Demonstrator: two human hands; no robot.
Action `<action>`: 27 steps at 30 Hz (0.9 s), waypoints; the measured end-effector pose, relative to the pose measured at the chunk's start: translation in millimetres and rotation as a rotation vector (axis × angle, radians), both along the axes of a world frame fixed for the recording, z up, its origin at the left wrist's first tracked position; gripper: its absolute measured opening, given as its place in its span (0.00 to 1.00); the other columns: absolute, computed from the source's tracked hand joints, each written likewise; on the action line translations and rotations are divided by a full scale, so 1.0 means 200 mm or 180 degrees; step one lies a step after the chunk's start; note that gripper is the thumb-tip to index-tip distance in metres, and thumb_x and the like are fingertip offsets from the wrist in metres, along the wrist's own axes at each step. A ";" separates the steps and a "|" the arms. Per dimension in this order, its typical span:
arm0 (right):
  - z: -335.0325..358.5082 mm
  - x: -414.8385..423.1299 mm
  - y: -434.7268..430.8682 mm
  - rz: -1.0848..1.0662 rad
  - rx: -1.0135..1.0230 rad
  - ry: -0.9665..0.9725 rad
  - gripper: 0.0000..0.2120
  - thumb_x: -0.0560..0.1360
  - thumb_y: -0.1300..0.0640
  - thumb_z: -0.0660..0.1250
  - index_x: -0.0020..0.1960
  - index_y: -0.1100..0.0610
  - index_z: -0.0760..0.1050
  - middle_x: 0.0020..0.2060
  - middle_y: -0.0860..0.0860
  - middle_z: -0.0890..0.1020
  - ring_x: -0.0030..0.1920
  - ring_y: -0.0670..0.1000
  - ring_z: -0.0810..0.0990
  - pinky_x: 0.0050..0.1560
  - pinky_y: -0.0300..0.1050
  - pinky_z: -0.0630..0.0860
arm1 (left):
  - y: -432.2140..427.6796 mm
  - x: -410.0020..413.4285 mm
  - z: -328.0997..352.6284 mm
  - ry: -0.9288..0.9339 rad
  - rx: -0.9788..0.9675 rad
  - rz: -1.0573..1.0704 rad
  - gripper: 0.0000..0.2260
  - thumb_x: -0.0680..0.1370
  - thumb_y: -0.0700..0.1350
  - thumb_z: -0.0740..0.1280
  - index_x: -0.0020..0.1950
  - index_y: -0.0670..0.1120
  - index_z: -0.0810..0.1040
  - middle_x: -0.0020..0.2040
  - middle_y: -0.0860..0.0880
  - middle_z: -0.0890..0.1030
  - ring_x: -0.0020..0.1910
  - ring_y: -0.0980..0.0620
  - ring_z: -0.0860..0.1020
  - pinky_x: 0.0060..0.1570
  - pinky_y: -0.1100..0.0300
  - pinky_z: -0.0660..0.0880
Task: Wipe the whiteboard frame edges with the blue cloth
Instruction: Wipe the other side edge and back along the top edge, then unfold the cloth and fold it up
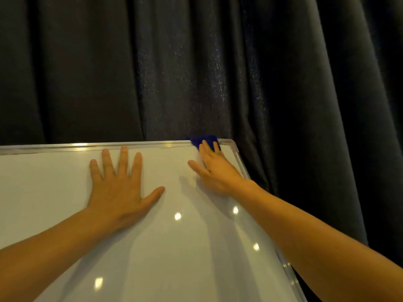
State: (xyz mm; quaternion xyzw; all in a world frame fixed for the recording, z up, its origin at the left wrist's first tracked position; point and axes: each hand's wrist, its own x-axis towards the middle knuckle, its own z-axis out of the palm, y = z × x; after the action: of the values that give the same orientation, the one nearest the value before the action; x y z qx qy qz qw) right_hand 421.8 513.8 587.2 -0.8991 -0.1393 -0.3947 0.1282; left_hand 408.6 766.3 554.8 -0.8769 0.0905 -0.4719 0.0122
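Observation:
A whiteboard [170,247] with a silver metal frame [65,147] fills the lower part of the view. My left hand [118,186] lies flat on the board, fingers spread, just below the top frame edge. My right hand [212,168] presses the blue cloth [201,140] against the top frame edge close to the top right corner. Most of the cloth is hidden under my fingers; only its far part shows above the frame.
A dark pleated curtain [196,68] hangs right behind the board and down its right side. The right frame edge [290,273] runs toward the lower right, partly hidden by my right forearm. Lamp reflections dot the board surface.

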 end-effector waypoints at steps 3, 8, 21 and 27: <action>-0.01 -0.03 0.13 0.0227 -0.0199 -0.0191 0.33 0.82 0.46 0.56 0.80 0.56 0.46 0.80 0.51 0.48 0.79 0.54 0.42 0.76 0.51 0.49 | -0.01 0.01 0.01 0.0037 -0.0036 0.0162 0.46 0.66 0.77 0.37 0.76 0.51 0.33 0.77 0.45 0.32 0.75 0.37 0.33 0.71 0.35 0.35; 0.03 -0.09 0.25 0.0339 -0.0266 -0.0280 0.29 0.81 0.61 0.58 0.79 0.55 0.52 0.79 0.52 0.54 0.79 0.53 0.49 0.75 0.48 0.53 | -0.13 -0.02 0.21 -0.0396 0.0280 -0.0215 0.30 0.79 0.62 0.51 0.78 0.52 0.50 0.79 0.48 0.51 0.76 0.43 0.53 0.72 0.43 0.52; 0.20 -0.37 0.05 0.0504 0.0125 -0.0702 0.22 0.80 0.63 0.60 0.73 0.54 0.69 0.64 0.59 0.78 0.62 0.61 0.76 0.64 0.48 0.69 | -0.43 -0.09 0.68 0.0222 -0.0480 -0.1745 0.09 0.79 0.43 0.64 0.52 0.46 0.84 0.47 0.43 0.84 0.46 0.47 0.80 0.43 0.55 0.73; 0.43 -0.52 0.03 0.0518 0.0505 -0.0805 0.23 0.79 0.65 0.59 0.73 0.55 0.70 0.64 0.58 0.78 0.60 0.58 0.78 0.52 0.32 0.70 | -0.52 -0.28 0.84 -0.0149 -0.1093 -0.2071 0.11 0.80 0.40 0.61 0.52 0.39 0.82 0.50 0.38 0.82 0.49 0.42 0.79 0.47 0.49 0.76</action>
State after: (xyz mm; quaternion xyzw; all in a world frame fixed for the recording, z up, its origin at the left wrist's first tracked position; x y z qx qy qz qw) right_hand 317.8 519.5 673.7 -0.8150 -0.1951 -0.5028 0.2118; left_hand 351.6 661.8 723.2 -0.7805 0.2838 -0.4793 -0.2837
